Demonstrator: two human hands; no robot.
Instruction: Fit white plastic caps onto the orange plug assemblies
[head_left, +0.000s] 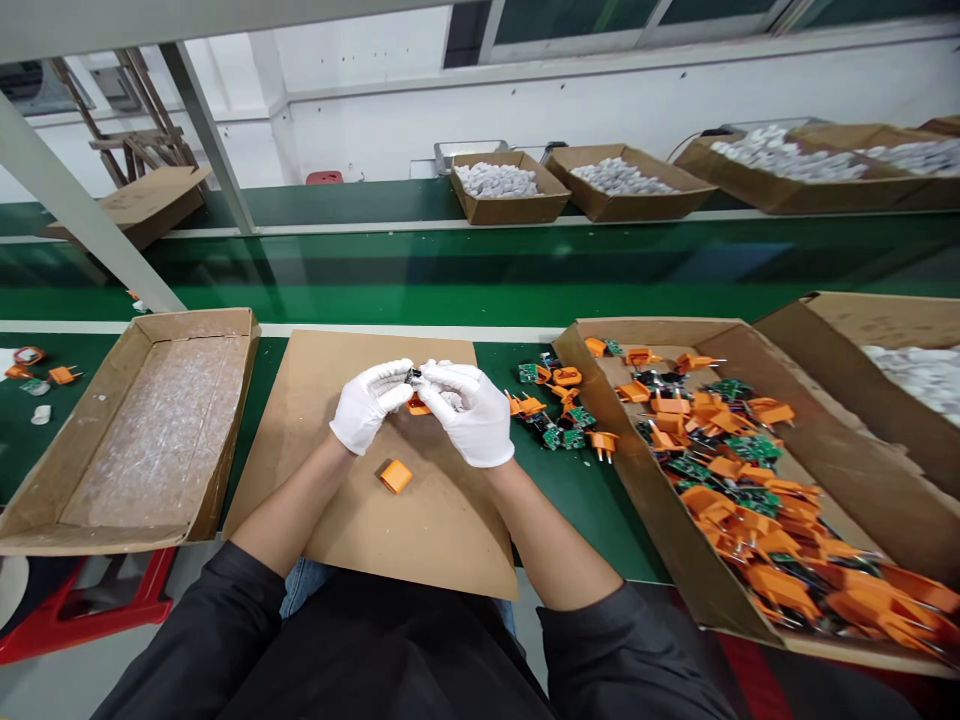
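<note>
Both hands wear white gloves and meet above a cardboard sheet (360, 540). Pinched between the fingertips of my left hand (369, 405) and my right hand (474, 412) is an orange plug piece (418, 405), with a small dark part at its top; the fingers cover most of it. A whitish shape shows by my right fingers, but I cannot tell whether it is a part or glove folds. On the sheet, nearer to my body, lies a loose orange plug shell (395, 477).
Orange plugs with green circuit boards (559, 405) lie right of the sheet, beside a carton (682, 540) full of more. An open carton (247, 365) stands at left. Cartons of white pieces (510, 205) line the rear shelf, beyond a green belt (420, 275). A slanted post (90, 220) rises at left.
</note>
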